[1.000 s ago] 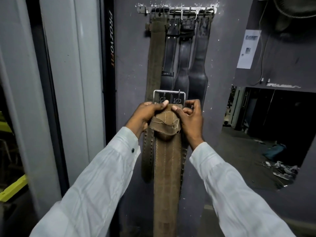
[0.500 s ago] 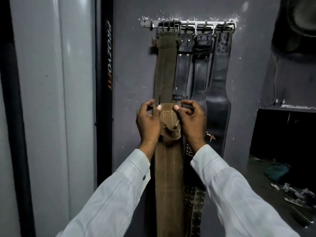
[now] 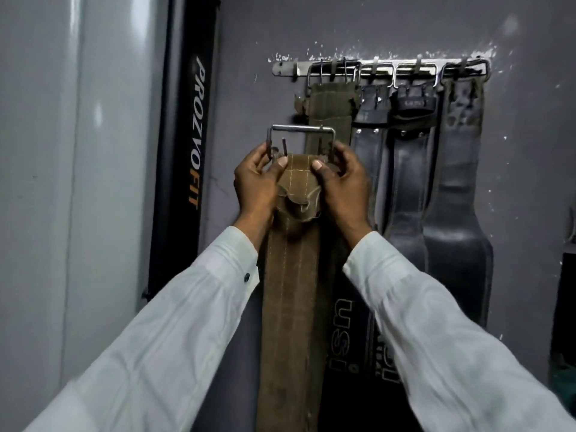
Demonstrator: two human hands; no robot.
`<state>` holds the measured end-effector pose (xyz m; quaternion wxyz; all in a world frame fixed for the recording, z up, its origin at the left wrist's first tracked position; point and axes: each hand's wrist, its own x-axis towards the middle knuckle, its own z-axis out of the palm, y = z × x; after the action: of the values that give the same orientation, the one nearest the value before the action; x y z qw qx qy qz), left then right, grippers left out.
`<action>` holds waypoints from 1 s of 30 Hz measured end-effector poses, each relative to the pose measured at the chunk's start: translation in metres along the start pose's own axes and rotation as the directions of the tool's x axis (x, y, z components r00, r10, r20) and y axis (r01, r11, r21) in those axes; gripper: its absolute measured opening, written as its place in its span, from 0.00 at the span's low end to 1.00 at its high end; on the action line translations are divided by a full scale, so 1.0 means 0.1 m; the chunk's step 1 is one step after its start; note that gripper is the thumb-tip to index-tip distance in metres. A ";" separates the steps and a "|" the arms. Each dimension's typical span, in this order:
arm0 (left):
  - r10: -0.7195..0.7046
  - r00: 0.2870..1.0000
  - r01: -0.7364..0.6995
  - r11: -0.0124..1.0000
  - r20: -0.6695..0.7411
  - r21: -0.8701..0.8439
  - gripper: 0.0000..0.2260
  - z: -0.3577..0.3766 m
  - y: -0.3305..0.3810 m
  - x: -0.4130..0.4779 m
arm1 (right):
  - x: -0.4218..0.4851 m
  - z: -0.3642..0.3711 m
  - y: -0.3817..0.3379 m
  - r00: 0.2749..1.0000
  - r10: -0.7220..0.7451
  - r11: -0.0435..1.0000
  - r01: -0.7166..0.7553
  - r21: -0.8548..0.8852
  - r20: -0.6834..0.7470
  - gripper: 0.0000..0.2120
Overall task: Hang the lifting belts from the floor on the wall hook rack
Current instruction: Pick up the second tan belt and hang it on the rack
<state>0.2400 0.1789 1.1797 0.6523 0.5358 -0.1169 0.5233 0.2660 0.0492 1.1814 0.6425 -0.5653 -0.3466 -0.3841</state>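
An olive-brown belt (image 3: 290, 291) with pale stitched lines and a silver buckle (image 3: 301, 130); black belts (image 3: 405, 188) beside it; white sleeves (image 3: 174, 322); grey wall (image 3: 374, 23); black bag (image 3: 184, 145) lettered white and orange.

Beside the rack wall, we see gym fixtures and plain surfaces.
We face a dark grey wall (image 3: 243, 57) flecked with white chips; to its left stands a black upright post (image 3: 184, 169) lettered PROZVOFIT, running top to bottom, and further left a pale grey panel (image 3: 62, 182) with a soft glare.
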 end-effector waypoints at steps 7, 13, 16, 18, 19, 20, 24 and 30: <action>0.215 0.972 -0.199 0.967 -0.093 0.156 0.20 0.42 0.24 1.00 | 1.12 0.37 -0.02 0.981 -0.160 0.987 0.158 -0.028 -0.107 0.19; 0.324 0.944 -0.293 0.906 -0.057 0.307 0.06 0.65 0.37 1.67 | 1.80 0.59 -0.06 0.960 -0.265 0.937 0.234 -0.259 -0.093 0.08; 0.315 0.949 -0.284 0.893 -0.032 0.350 0.11 0.70 0.38 1.96 | 2.06 0.66 -0.06 0.967 -0.252 0.921 0.227 -0.317 -0.039 0.10; 0.298 0.954 -0.277 0.883 0.002 0.380 0.10 0.72 0.37 2.11 | 2.18 0.69 -0.04 0.968 -0.252 0.894 0.230 -0.384 -0.008 0.10; 0.302 0.953 -0.285 0.870 0.022 0.403 0.06 0.72 0.37 2.16 | 2.21 0.71 -0.02 0.965 -0.261 0.877 0.237 -0.418 0.001 0.10; 0.299 0.953 -0.289 0.850 0.048 0.441 0.02 0.71 0.38 2.20 | 2.23 0.73 -0.01 0.963 -0.268 0.862 0.243 -0.445 0.007 0.10; 0.226 0.962 -0.273 0.816 0.154 0.510 0.10 0.68 0.35 2.38 | 2.25 0.75 0.00 0.960 -0.279 0.825 0.256 -0.504 0.031 0.13; 0.211 0.951 -0.284 0.887 0.228 0.365 0.09 0.52 0.05 2.26 | 2.06 0.79 0.13 0.965 -0.253 0.836 0.254 -0.486 0.069 0.14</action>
<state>0.3530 0.2612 1.3647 0.4456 0.6817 -0.1361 0.5641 0.3726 0.1075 1.3657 0.4209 -0.6594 -0.3100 -0.5403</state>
